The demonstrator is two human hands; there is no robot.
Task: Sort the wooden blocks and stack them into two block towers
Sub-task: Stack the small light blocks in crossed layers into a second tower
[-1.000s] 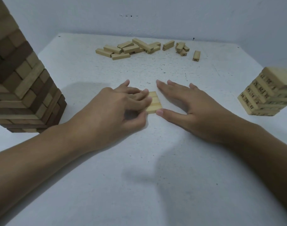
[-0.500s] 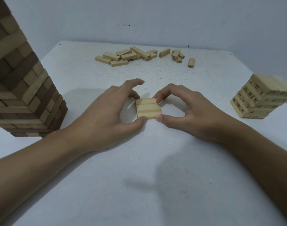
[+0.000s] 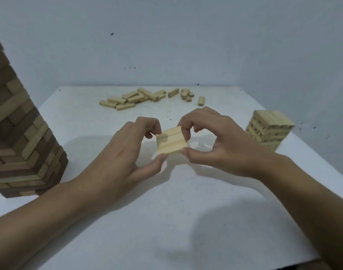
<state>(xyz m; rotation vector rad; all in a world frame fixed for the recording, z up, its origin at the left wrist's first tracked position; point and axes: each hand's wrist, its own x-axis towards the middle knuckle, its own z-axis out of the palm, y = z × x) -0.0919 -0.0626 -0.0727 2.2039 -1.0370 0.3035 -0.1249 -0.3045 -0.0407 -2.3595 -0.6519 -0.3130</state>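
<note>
Three pale wooden blocks lie side by side as one flat group, lifted off the white table at its middle. My left hand pinches the group's left edge between thumb and fingers. My right hand pinches its right edge the same way. A tall tower of mixed dark and light blocks stands at the left. A short tower of pale numbered blocks stands at the right.
Several loose pale blocks lie scattered near the table's far edge, against the grey wall. The table's near edge runs along the bottom right of the view.
The three blocks lay flat on the table under both hands a second ago. Both hands pinched them together and have raised them off the surface. The view has tilted upward.
</note>
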